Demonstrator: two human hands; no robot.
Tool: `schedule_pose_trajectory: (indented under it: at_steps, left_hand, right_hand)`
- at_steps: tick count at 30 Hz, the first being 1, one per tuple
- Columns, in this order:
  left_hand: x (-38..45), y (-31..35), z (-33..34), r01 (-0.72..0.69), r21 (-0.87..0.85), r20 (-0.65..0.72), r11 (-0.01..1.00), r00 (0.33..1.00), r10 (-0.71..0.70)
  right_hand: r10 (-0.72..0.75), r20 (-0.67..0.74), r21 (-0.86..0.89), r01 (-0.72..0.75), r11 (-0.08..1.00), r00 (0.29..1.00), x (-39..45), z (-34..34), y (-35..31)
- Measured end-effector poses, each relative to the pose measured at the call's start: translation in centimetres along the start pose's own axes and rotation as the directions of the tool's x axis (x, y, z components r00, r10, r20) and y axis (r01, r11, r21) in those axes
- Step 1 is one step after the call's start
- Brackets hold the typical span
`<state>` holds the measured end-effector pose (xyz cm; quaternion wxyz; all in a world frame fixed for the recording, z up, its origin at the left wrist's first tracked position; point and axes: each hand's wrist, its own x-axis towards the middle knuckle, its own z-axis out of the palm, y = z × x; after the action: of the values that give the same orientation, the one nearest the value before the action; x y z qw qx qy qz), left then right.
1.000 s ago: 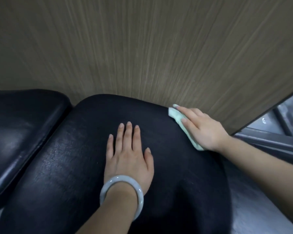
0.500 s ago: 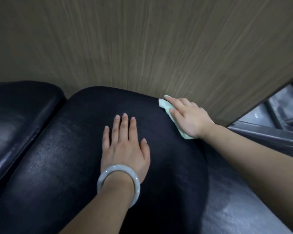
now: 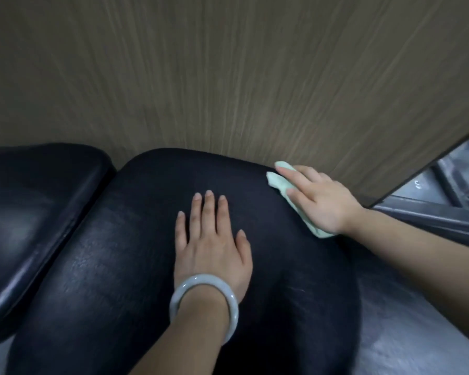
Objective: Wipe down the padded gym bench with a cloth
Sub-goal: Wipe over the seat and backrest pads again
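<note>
On the far right edge of the black padded bench [image 3: 114, 266], right where the pad meets the wood-grain wall panel [image 3: 228, 77], your right hand [image 3: 318, 203] presses a pale green cloth [image 3: 278, 181] down against the vinyl. Your fingers [image 3: 295, 175] there lie straight and close together over the cloth, flattening it rather than curling round it; the cloth shows beyond your fingertips at the far end and again beneath the heel of your hand at the near end. Your forearm runs off to the near right, crossing above the grey floor [image 3: 404, 334].

Near the middle of the same pad, your left hand [image 3: 213, 246] rests palm-down on the surface. Its fingers are straight and slightly spread, pointing toward the wall, with the thumb out to the right, and they hold nothing. A pale, milky bangle [image 3: 203, 307] sits round that wrist.

To the left, a second black pad [image 3: 30, 212] lies just beside the one you are working on, a narrow gap between them; its vinyl looks smoother and glossier, with soft reflections along its rounded edge. At far right, past the end of the wall panel, you can see part of a dark metal frame [image 3: 444, 209], though its shape is too blurred to make out.
</note>
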<state>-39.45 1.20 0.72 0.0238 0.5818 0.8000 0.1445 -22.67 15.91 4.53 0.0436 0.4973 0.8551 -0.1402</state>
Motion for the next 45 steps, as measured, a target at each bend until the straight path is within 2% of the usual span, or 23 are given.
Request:
schedule_pose_trajectory:
  at_steps: [5,12,16,18,21,27,30,34,37,45]
  left_hand:
    - [0.0,-0.2,0.0,-0.007,0.021,0.012,1.000,1.000,0.006]
    - [-0.2,0.1,-0.7,-0.045,0.053,0.071,0.998,0.997,0.041]
    - [-0.4,4.9,-1.0,-0.201,0.060,0.122,0.978,0.974,0.193]
    - [-1.5,7.4,0.1,-0.287,0.001,0.103,0.958,0.953,0.286]
    - [-3.2,10.2,1.5,-0.317,-0.097,0.070,0.943,0.943,0.324]
    - [-4.0,10.5,2.9,-0.341,-0.076,-0.010,0.937,0.940,0.341]
    - [-4.2,10.7,3.1,-0.342,-0.071,-0.020,0.937,0.940,0.342]
    - [-4.2,10.9,3.0,-0.335,-0.049,-0.028,0.941,0.942,0.334]
    - [-4.1,11.0,3.1,-0.333,-0.030,-0.048,0.942,0.942,0.332]
    - [-3.7,10.8,3.8,-0.336,0.031,-0.097,0.942,0.936,0.337]
  right_hand:
    - [0.052,-0.022,0.087,-0.050,0.995,0.998,-0.6,-0.1,1.1]
    - [0.109,-0.020,-0.041,-0.110,0.993,0.994,-8.9,0.0,7.9]
    - [0.138,-0.027,-0.046,-0.139,0.989,0.990,-10.6,-0.5,8.9]
    - [0.178,-0.026,-0.065,-0.180,0.982,0.984,-9.9,-0.5,8.3]
    - [0.245,-0.040,-0.090,-0.248,0.965,0.969,-7.3,-0.4,6.4]
    - [0.200,-0.038,0.003,-0.200,0.980,0.979,-2.2,0.1,2.0]
    - [0.148,-0.015,0.005,-0.148,0.989,0.989,-4.0,0.0,4.0]
    - [0.168,-0.026,-0.072,-0.169,0.983,0.985,-9.7,-0.6,9.3]
    - [0.178,-0.013,-0.066,-0.178,0.982,0.984,-9.9,-1.1,10.3]
    - [0.051,0.053,0.073,-0.055,0.996,0.997,0.7,-0.4,2.3]
